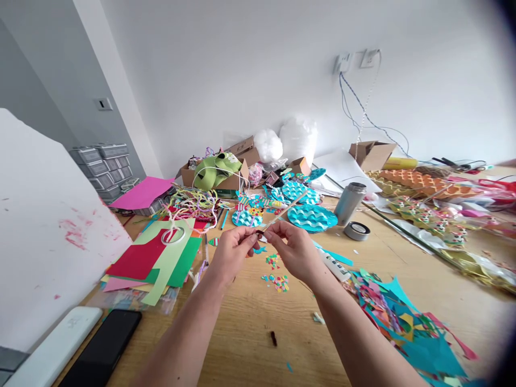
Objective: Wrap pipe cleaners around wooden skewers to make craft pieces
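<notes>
Head view shows me the dark piece [260, 233] pinched between both sets of fingertips, just above the desk [242, 333]. My left hand [229, 252] comes in from its 9 o'clock side, my right hand [294, 247] from 3 o'clock, so neither is clearly nearer. Fingers on each hand are closed on it, tips almost meeting. Its long axis looks to run crosswise, 9 to 3, though the fingertips hide too much for me to be certain.

It looks small, slim and dark brown; I can't make out its surface. A pale stick [285, 209] slants away towards 1 or 2 o'clock; I can't tell whether it is gripped too. Confetti [280, 283] lies at 5 o'clock, a loose brown bit [273, 338] further off near 6, the glue bottle [336, 266] at 4, and the flask [350, 204] at 2.
</notes>
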`<state>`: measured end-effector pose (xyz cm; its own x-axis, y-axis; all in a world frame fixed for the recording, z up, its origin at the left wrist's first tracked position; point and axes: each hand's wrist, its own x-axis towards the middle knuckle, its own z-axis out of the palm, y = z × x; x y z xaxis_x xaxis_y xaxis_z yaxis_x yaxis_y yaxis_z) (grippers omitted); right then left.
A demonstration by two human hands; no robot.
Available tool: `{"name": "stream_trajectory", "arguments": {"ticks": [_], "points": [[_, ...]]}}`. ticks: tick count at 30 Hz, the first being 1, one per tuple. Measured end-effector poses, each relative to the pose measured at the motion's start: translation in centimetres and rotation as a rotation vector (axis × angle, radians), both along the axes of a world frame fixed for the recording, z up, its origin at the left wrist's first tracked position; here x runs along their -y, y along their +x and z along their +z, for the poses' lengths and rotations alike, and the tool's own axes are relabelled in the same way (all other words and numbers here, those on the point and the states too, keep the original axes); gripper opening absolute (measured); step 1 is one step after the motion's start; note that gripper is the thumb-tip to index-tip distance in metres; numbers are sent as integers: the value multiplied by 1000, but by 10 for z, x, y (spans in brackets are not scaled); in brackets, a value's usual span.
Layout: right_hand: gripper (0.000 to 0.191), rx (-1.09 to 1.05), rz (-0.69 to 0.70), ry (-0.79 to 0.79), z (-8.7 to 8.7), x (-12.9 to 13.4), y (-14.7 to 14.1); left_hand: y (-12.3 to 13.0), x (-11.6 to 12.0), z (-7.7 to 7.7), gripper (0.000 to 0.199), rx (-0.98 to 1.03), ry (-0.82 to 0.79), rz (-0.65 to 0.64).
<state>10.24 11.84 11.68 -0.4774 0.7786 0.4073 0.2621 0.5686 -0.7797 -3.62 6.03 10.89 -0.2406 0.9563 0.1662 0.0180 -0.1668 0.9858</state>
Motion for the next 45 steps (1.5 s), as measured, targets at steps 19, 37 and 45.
{"name": "stream_trajectory", "arguments": {"ticks": [19, 37, 45], "points": [[22, -16, 86, -3, 4, -5, 6, -7, 1, 0, 23, 194, -132, -180], [19, 7, 38, -83, 6, -2, 3, 9, 0, -13, 19, -472, 118, 199], [14, 75, -4, 195, -5, -1, 0, 12, 0, -9, 18, -397, 67, 169]]}}
